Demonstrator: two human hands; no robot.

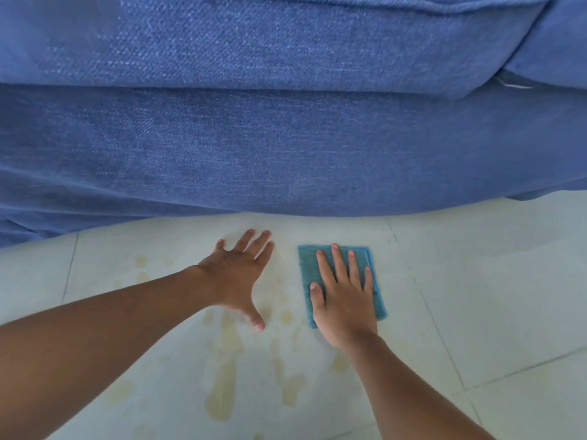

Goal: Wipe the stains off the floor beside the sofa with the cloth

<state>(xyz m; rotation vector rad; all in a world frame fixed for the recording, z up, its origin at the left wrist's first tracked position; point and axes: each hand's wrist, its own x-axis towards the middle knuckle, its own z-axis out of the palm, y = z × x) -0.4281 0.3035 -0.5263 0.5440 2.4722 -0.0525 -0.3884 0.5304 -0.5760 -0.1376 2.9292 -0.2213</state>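
A folded teal cloth [309,271] lies flat on the white tiled floor [476,281], close to the foot of the blue sofa [286,138]. My right hand [343,296] presses flat on the cloth, fingers spread and pointing toward the sofa. To its left, my left hand [238,274] rests palm-down on the bare floor with fingers apart, holding nothing. Yellowish stains [222,392] streak the tile below and between my hands, with smaller blotches [141,260] farther left.
The blue sofa fills the whole upper half of the view and its base borders the floor strip. Dark grout lines [438,328] cross the tiles on the right. Floor to the right of the cloth shows no stains.
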